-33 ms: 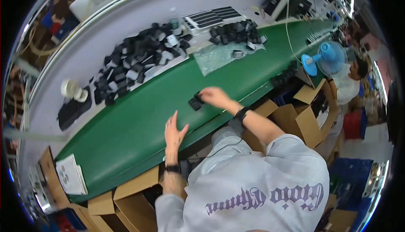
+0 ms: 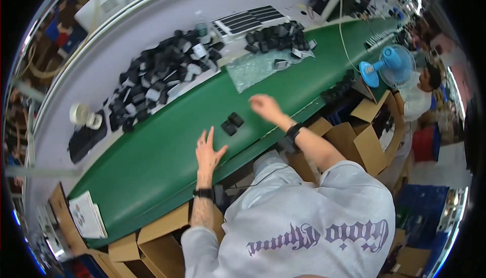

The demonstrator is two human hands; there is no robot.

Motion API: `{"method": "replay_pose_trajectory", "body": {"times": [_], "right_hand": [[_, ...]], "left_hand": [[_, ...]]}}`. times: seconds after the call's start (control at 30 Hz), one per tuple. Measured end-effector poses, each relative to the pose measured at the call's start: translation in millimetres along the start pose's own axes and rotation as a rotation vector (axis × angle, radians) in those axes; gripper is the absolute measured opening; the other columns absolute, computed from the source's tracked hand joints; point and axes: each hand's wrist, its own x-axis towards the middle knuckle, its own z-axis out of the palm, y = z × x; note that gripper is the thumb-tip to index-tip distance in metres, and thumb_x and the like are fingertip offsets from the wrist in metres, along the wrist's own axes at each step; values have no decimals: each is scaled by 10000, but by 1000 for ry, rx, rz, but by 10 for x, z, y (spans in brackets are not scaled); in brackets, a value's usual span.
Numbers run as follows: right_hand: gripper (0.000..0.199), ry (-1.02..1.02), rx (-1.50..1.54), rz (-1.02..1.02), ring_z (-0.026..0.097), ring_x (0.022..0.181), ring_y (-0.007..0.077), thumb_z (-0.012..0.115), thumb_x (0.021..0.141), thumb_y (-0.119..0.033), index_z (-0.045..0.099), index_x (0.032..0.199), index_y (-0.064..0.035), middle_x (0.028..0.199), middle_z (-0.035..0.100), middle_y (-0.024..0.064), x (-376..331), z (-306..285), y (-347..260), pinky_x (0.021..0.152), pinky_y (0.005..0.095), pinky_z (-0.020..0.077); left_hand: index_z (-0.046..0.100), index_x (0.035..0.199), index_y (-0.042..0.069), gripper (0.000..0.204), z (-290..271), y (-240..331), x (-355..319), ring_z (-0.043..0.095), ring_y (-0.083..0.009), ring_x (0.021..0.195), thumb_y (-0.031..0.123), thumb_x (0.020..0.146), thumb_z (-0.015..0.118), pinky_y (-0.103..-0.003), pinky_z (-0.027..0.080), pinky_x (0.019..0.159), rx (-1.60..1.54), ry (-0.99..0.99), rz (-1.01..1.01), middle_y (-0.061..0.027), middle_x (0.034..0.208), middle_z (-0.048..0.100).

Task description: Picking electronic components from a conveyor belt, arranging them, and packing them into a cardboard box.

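Resting our open left hand flat on the green conveyor belt, we lift our empty right hand; two small black blocks lie at one o'clock, already placed; the heap of black parts remains.

The person wears a light grey sweatshirt with purple ornate lettering across it, sleeves pushed up the forearms. A dark band circles each wrist, behind the left hand and behind the right hand.
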Motion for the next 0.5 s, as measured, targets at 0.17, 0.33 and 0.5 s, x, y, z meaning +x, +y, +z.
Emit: {"method": "replay_pose_trajectory", "body": {"times": [0.17,0.33,0.5], "right_hand": [[338,319,-203,142,675,866,339,673,855,-259,693,1131,-65,988,711,156,1052,-1156,1830,780,444,539],[443,-56,-19,311,667,751,387,739,825,-426,729,948,0,809,706,201,1455,-1087,2576,739,478,523],[557,-191,-159,197,598,954,388,781,791,-441,595,1098,-15,1089,584,198,868,-902,2039,848,451,514]], "left_hand": [[304,1552,204,1076,635,639,1096,471,-377,1276,519,668,830,-543,473,970,426,-228,68,-146,1453,445],[476,1410,129,840,1055,441,1109,541,-328,1190,436,707,817,-483,517,918,231,-251,213,-113,1303,557],[512,1340,93,749,1223,1146,1749,558,-336,1146,338,710,833,-448,498,961,-4,-235,195,-125,1278,576]]}}
